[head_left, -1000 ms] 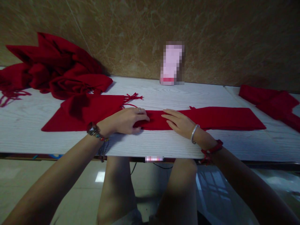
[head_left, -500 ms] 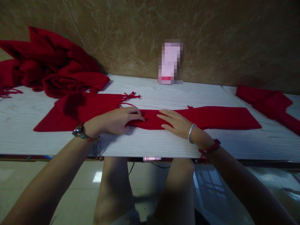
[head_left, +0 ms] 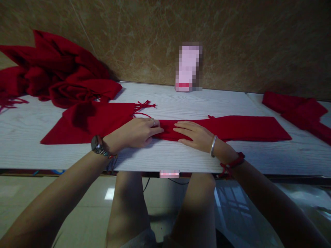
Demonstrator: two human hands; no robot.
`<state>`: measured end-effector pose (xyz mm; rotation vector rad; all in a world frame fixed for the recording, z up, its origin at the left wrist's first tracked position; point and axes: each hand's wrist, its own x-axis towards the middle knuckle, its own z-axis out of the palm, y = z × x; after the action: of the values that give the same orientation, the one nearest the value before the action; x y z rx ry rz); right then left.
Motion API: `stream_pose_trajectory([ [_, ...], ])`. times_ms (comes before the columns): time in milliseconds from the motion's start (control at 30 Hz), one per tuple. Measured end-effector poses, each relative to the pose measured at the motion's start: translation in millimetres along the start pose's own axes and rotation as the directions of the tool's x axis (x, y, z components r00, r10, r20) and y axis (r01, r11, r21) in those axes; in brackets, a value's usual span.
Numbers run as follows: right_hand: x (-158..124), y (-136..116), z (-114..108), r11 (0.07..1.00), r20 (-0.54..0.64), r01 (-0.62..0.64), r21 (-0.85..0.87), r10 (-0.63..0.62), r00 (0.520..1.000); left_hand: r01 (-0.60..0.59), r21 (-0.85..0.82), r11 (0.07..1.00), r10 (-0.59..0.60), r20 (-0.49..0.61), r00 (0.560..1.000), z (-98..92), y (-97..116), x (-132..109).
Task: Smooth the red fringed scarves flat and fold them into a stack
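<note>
A red scarf [head_left: 248,128] lies lengthwise along the white table, folded into a narrow strip on its right part. Its left part fans out wider, with a fringe at the upper edge. My left hand [head_left: 141,132] is on the middle of the strip, fingers bent and closed on the cloth; its fingertips are partly hidden. Just to the right, my right hand [head_left: 196,136] lies flat on the same strip with its fingers stretched out and slightly apart. A short gap of red cloth shows between the two hands.
A heap of red fringed cloth [head_left: 64,65] sits at the back left against the brown marbled wall [head_left: 144,38]. Another folded red cloth [head_left: 297,106] lies at the far right. A blurred pink object [head_left: 188,67] leans on the wall. The table's front edge runs above my knees.
My left hand has slid slightly right along the scarf, nearer to my right hand, and its wrist has turned a little. My right hand stays flat in nearly the same place.
</note>
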<state>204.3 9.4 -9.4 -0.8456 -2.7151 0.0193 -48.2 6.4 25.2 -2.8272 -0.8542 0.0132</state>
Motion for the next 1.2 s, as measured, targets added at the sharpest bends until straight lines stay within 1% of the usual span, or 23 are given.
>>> stream_pose_trajectory([
  [67,-0.4,0.6,0.7,1.0,-0.034,0.03,0.0,-0.03,0.999,0.009,-0.022,1.0,-0.008,0.019,1.0,-1.8,-0.8,-0.8],
  [167,-0.8,1.1,1.5,0.998,-0.054,0.067,-0.001,-0.067,0.996,0.032,-0.056,0.998,-0.03,0.045,0.999,-4.4,-2.3,-1.6],
  [400,-0.1,-1.3,0.1,0.997,-0.069,0.081,-0.004,-0.081,0.994,0.04,-0.097,0.994,-0.036,0.049,0.998,-5.0,-3.7,-1.7],
  [733,-0.1,-0.2,-0.2,0.997,-0.044,0.042,0.064,-0.039,0.998,0.053,-0.015,0.998,-0.052,0.062,0.997,-5.0,-1.1,0.9],
  [867,0.4,0.0,-0.6,0.997,-0.041,0.045,0.069,-0.042,0.998,0.048,-0.027,0.998,-0.047,0.038,0.998,-3.7,-3.0,-0.4],
  [1067,1.4,-1.2,-1.9,0.998,-0.023,0.052,0.032,-0.051,0.998,0.014,-0.057,0.998,-0.013,0.011,1.0,-3.5,-5.7,-1.8],
  [1200,1.9,-1.9,-1.4,0.999,-0.025,0.034,0.018,-0.034,0.999,0.002,-0.066,0.998,-0.003,-0.023,1.0,-3.2,-6.6,-2.0],
])
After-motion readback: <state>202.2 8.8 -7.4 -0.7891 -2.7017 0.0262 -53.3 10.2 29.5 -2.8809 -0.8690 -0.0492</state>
